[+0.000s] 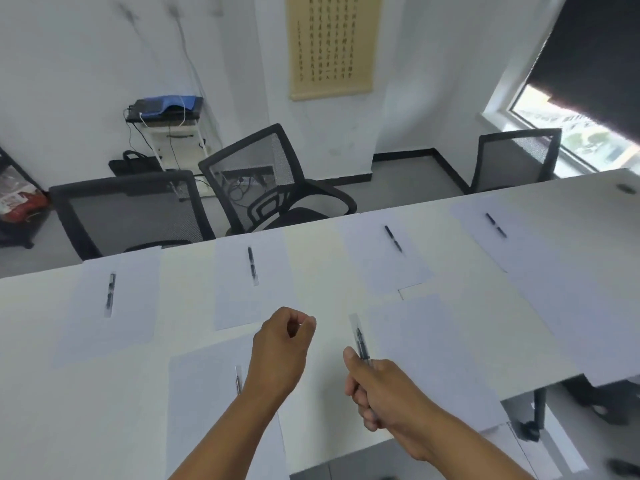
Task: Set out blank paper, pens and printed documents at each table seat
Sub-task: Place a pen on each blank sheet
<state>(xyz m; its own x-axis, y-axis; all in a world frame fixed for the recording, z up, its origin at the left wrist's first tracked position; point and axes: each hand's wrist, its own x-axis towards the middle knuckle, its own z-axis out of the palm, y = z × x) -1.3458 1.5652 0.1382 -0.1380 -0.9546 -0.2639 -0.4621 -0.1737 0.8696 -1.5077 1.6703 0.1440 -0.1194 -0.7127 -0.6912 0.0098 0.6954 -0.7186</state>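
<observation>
A pen (pixel 361 344) is gripped in the right hand (pixel 384 393) at five o'clock, its tip aimed toward twelve beside a bare sheet (pixel 433 358). The left hand (pixel 282 348) is curled shut at six — nothing is held. Four sheets along the white table (pixel 322 268) are each topped by a pen, from nine to two o'clock.

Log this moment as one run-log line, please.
right hand: grips pen | left hand: curled, holds nothing | near-right sheet: no pen | far sheets: pens laid | printed documents: none seen
</observation>
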